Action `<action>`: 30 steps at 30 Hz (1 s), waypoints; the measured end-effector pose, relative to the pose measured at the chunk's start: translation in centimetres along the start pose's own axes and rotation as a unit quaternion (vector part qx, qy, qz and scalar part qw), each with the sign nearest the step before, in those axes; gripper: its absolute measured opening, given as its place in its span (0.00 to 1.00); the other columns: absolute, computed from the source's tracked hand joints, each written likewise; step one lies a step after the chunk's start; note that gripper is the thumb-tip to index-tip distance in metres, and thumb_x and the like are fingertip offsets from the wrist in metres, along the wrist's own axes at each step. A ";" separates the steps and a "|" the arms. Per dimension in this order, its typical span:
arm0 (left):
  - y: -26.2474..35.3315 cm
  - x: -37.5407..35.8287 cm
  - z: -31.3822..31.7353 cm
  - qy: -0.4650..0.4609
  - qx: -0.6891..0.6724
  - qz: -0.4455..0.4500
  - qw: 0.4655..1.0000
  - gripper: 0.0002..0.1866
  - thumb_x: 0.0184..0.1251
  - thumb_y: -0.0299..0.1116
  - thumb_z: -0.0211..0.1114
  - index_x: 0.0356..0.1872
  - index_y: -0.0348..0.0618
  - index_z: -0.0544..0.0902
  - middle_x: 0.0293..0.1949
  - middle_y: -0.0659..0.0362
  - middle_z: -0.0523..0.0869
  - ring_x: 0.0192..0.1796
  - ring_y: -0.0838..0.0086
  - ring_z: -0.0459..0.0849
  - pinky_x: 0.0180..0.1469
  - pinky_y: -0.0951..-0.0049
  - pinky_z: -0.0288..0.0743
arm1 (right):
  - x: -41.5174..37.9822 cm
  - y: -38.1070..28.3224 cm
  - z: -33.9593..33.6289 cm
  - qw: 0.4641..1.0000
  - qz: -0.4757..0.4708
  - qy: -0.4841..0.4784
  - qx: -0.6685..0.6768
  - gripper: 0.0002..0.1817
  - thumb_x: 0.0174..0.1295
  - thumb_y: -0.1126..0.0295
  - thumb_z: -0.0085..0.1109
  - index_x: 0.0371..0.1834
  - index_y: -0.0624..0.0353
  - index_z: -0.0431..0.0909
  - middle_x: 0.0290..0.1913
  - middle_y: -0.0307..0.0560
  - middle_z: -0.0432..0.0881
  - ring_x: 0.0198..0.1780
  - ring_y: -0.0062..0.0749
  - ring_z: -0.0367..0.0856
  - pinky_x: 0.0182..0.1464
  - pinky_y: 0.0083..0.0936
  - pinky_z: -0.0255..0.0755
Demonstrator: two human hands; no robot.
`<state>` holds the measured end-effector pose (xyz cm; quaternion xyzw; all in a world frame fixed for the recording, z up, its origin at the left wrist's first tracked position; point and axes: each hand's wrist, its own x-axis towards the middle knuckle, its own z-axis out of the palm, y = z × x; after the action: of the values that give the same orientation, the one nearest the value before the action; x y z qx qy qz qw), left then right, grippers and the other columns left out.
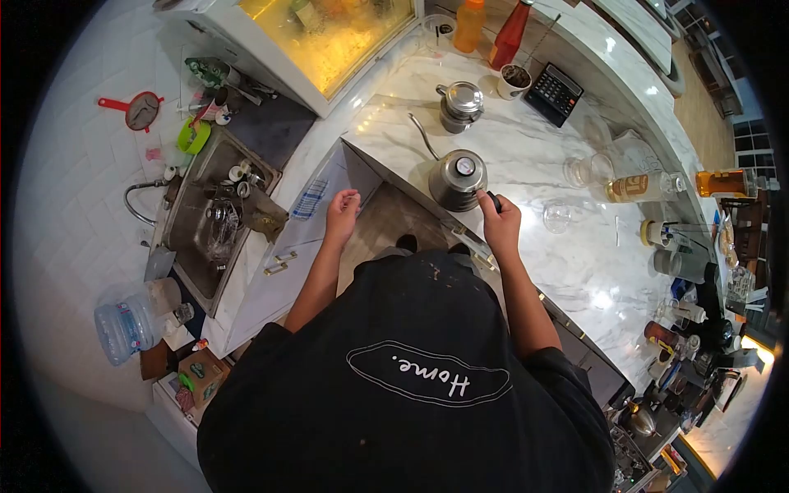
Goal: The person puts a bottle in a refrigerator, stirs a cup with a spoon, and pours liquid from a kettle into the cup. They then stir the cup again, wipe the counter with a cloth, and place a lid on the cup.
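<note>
A steel gooseneck kettle (458, 182) with a round dial on its lid stands near the edge of the marble counter (526, 148), its spout toward the upper left. My right hand (500, 223) is closed around the kettle's black handle. Over the floor between the counter and the sink side, my left hand (343, 215) hangs with curled fingers, and whether it holds anything is too small to tell. Beyond the kettle is a small metal pot with a lid (461, 105).
Left lies a steel sink (193, 215) with dishes. A calculator (555, 94), a cup (514, 80) and a red bottle (510, 34) stand at the back. Glasses (588, 170) and a liquor bottle (641, 187) are right. A lit display case (329, 41) is upper left.
</note>
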<state>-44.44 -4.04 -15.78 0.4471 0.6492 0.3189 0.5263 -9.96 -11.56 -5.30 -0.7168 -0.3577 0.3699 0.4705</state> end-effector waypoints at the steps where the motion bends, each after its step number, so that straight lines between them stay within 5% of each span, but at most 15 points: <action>1: -0.4 0.1 -0.2 -0.005 -0.003 -0.002 1.000 0.17 0.77 0.44 0.66 0.59 0.47 0.82 0.46 0.61 0.88 0.46 0.76 0.84 0.48 0.72 0.74 | 0.0 0.1 0.6 1.000 -0.006 0.009 0.005 0.26 0.71 0.59 0.69 0.17 0.59 0.70 0.19 0.27 0.64 0.25 0.15 0.58 0.26 0.25 0.54; 12: -1.5 1.2 -3.6 -0.056 -0.018 0.013 0.998 0.13 0.77 0.36 0.67 0.55 0.41 0.83 0.39 0.63 0.84 0.40 0.80 0.80 0.46 0.76 0.75 | -2.5 2.3 3.0 0.997 0.032 0.071 0.005 0.24 0.71 0.57 0.68 0.21 0.62 0.76 0.20 0.31 0.69 0.25 0.17 0.63 0.28 0.25 0.59; 15: -1.8 1.8 -3.9 -0.076 -0.013 0.019 0.997 0.13 0.77 0.36 0.67 0.55 0.41 0.83 0.39 0.64 0.84 0.40 0.80 0.79 0.45 0.77 0.74 | -4.6 3.5 3.1 0.991 0.010 0.131 0.023 0.24 0.73 0.61 0.68 0.19 0.59 0.73 0.21 0.26 0.65 0.26 0.14 0.58 0.27 0.24 0.52; 16: -1.6 2.0 -3.8 -0.083 -0.013 0.022 0.996 0.13 0.77 0.35 0.67 0.55 0.41 0.83 0.39 0.64 0.84 0.40 0.80 0.79 0.44 0.77 0.74 | -5.3 3.3 2.8 0.990 0.033 0.137 0.018 0.24 0.71 0.58 0.67 0.21 0.62 0.76 0.21 0.31 0.69 0.26 0.18 0.63 0.29 0.26 0.59; 25: 0.6 2.8 -2.0 -0.153 0.021 0.055 0.986 0.12 0.76 0.33 0.67 0.54 0.39 0.83 0.39 0.64 0.84 0.40 0.81 0.80 0.45 0.77 0.75 | -7.9 3.3 4.6 0.954 0.057 0.289 0.058 0.25 0.73 0.57 0.65 0.22 0.65 0.77 0.21 0.33 0.72 0.27 0.18 0.65 0.30 0.27 0.62; 30: 0.0 3.5 -1.9 -0.177 0.035 0.049 0.982 0.15 0.77 0.36 0.67 0.56 0.40 0.83 0.42 0.61 0.86 0.43 0.77 0.82 0.50 0.74 0.76 | -6.1 3.5 6.3 0.952 0.091 0.282 0.068 0.27 0.75 0.54 0.63 0.23 0.66 0.76 0.21 0.37 0.72 0.27 0.21 0.66 0.32 0.30 0.65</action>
<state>-46.49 -0.72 -16.75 0.5463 0.5337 0.2373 0.6004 -17.69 -15.31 -9.18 -0.7877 -0.1170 0.2173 0.5645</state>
